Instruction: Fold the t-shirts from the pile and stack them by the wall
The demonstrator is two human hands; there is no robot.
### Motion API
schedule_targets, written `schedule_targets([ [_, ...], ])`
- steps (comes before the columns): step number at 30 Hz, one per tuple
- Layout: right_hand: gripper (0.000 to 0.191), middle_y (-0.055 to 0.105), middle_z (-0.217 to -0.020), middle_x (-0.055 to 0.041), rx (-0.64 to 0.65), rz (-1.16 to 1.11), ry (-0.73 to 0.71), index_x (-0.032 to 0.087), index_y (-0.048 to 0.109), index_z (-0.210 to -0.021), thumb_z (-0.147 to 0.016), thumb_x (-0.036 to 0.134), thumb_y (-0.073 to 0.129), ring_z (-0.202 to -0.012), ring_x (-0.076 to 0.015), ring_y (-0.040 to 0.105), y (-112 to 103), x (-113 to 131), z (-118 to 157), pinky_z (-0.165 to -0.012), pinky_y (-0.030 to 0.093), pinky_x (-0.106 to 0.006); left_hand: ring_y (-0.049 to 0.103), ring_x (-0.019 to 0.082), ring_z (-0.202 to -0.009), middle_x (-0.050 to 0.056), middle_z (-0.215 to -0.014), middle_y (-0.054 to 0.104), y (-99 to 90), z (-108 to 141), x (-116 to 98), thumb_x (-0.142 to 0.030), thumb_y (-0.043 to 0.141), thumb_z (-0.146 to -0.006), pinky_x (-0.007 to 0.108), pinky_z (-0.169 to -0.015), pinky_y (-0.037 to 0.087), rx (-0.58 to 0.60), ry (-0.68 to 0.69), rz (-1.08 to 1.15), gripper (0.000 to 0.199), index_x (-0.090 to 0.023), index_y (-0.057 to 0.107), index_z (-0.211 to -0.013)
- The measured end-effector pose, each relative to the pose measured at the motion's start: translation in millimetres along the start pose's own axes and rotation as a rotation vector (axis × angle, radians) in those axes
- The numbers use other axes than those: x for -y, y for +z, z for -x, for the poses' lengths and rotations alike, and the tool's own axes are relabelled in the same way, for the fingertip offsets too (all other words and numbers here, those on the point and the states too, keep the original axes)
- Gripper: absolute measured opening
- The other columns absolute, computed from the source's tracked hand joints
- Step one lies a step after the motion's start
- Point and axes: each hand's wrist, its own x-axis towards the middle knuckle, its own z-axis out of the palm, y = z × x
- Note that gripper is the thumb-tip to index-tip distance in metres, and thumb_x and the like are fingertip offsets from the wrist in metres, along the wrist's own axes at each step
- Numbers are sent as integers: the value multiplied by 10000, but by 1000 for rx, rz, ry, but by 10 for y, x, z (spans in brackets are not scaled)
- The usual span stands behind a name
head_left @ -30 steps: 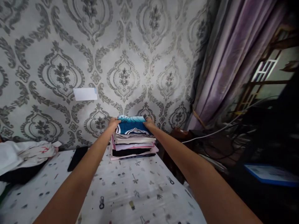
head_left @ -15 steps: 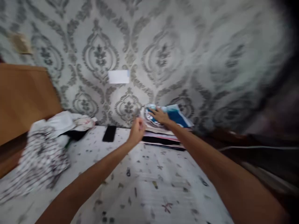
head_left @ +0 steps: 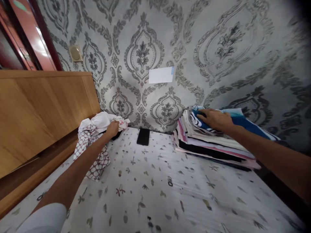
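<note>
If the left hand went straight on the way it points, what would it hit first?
Probably the crumpled clothes at the left hand, then the wall behind; depth is hard to judge.

Left of the black phone (head_left: 143, 137), the left grip (head_left: 112, 128) touches rumpled clothes (head_left: 98, 121); right of it, the right grip (head_left: 216, 120) lies on a folded stack (head_left: 206, 149).

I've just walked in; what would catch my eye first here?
Probably the bold grey damask wallpaper filling the wall behind everything. Then the stack of folded clothes at right, with the person's right hand resting on its blue top garment. At left, against the wooden panel, lies a rumpled clothes pile, the left hand at it.
</note>
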Motion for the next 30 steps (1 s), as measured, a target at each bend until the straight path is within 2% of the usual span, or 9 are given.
schedule_targets([
  [3, 398, 684, -1189, -278, 5, 109, -90, 69, 718, -1169, -943, 288, 475, -1071, -346, 628, -146, 274, 170, -864, 442, -461, 630, 242, -1095, 112, -1282, 607, 55, -216, 178, -361, 621, -953, 458, -918, 554, -38, -69, -64, 379, -161, 587, -1273],
  [6, 348, 703, -1157, -228, -81, 17, -251, 98, 740, -1073, -924, 240, 460, -1095, -332, 628, -250, 538, 477, -911, 472, -445, 635, 234, -1079, 107, -1272, 611, 76, -380, 264, -370, 621, -953, 455, -907, 559, -73, -134, -47, 385, -160, 584, -1274],
  [9, 288, 708, -1182, -162, -110, -135, -468, 171, 737, -1021, -933, 260, 477, -1103, -307, 641, -308, 726, 855, -941, 503, -458, 649, 248, -1057, 110, -1160, 664, -121, -554, 337, -307, 637, -936, 435, -899, 546, -168, -235, 23, 267, -137, 644, -1142],
  [12, 252, 718, -1171, -125, -80, -259, -567, 219, 724, -1007, -947, 279, 487, -1076, -288, 664, -362, 860, 1167, -936, 531, -469, 656, 303, -1064, 136, -972, 706, -551, -718, 386, -153, 594, -882, 394, -878, 509, -345, -320, 133, 86, -128, 671, -912],
  [14, 246, 728, -1146, -115, -32, -330, -551, 232, 723, -1012, -953, 295, 493, -1062, -280, 677, -395, 952, 1299, -948, 537, -469, 659, 300, -1039, 127, -920, 702, -899, -790, 364, -97, 536, -846, 380, -865, 496, -476, -328, 224, 119, -134, 649, -851],
  [21, 310, 737, -1111, -109, 270, -734, -251, 235, 705, -1096, -908, 439, 568, -951, -265, 713, -324, 1420, 1537, -777, 603, -408, 604, 163, -906, 24, -894, 618, -2018, -639, -180, -62, 398, -877, 332, -865, 481, -822, -64, 577, 191, -177, 551, -884],
  [25, 459, 714, -1098, -105, 468, -1143, 15, 232, 669, -1169, -831, 542, 657, -975, -259, 706, -216, 1897, 1678, -761, 609, -398, 573, 134, -827, -33, -763, 542, -2339, -265, -699, -104, 463, -901, 314, -875, 476, -745, 167, 739, 153, -195, 531, -798],
  [28, 671, 668, -1228, -124, 558, -1392, 213, 268, 576, -1337, -754, 557, 739, -1018, -256, 699, -213, 2362, 1822, -779, 606, -404, 565, 139, -715, -45, -660, 484, -2329, 97, -1141, -125, 523, -887, 316, -838, 500, -533, 271, 927, 171, -200, 527, -733],
  [30, 743, 664, -1280, -108, 576, -1492, 235, 289, 558, -1363, -695, 503, 804, -1032, -252, 692, -251, 2627, 1918, -807, 597, -403, 552, 130, -634, -45, -629, 480, -2245, 334, -1421, -119, 540, -877, 314, -780, 516, -349, 306, 1081, 162, -194, 535, -733],
])
